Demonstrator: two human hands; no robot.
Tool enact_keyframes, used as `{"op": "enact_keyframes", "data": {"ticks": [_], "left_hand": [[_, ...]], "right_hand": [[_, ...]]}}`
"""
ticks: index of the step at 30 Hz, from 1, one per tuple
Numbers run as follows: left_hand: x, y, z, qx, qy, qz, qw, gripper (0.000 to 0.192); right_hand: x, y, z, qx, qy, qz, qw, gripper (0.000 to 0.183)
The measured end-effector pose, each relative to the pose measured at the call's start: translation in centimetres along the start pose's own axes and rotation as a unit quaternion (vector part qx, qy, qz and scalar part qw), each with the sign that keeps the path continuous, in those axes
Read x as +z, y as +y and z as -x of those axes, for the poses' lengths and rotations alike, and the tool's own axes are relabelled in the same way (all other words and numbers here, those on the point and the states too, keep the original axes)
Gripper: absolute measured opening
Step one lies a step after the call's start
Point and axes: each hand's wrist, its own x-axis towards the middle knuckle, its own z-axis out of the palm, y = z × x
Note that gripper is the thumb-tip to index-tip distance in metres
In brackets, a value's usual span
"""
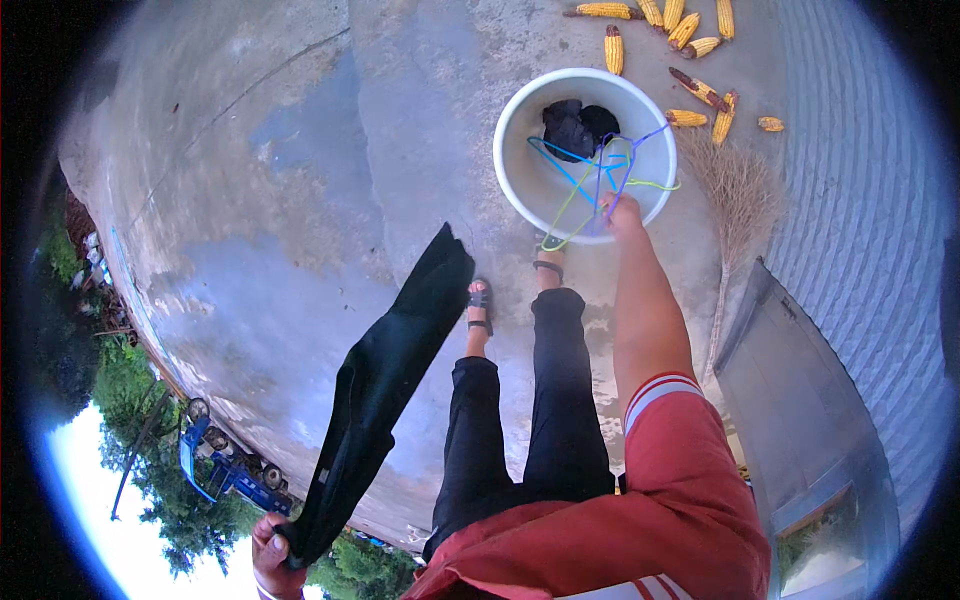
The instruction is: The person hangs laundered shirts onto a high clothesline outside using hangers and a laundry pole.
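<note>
My left hand (pixel 276 553) grips one end of a long dark garment (pixel 382 375), which hangs out over the concrete at the left; its fingers pinch the cloth. Over the near rim of a round white plastic basin (pixel 504 161), my right hand (pixel 621 214) has its fingers on a purple hanger (pixel 632 161). A green hanger (pixel 571 214) and a blue hanger (pixel 559 154) lie tangled with it above the basin; whether the hand also holds these, I cannot tell. Dark bundled cloth (pixel 568 129) lies at the bottom of the basin.
Several corn cobs (pixel 614 51) lie on the concrete beyond and right of the basin. A twig broom (pixel 731 187) lies close to its right side. Further right are a grey metal door (pixel 810 397) and a corrugated wall (pixel 847 225). A blue vehicle (pixel 240 472) stands at far left.
</note>
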Motion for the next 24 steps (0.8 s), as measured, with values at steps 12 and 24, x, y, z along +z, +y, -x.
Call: {"op": "enact_keyframes", "data": {"ticks": [12,24], "left_hand": [[-0.4,-1.7,-0.4,-0.002,-0.012,0.039,0.999,0.023],[-2.1,-5.2,-0.6,-0.005,-0.007,0.079,0.997,0.022]], "right_hand": [[-0.3,-1.1,10.7,-0.041,-0.111,-0.252,0.961,0.015],[3.4,4.3,15.9,-0.064,-0.013,-0.435,0.898,0.008]]}}
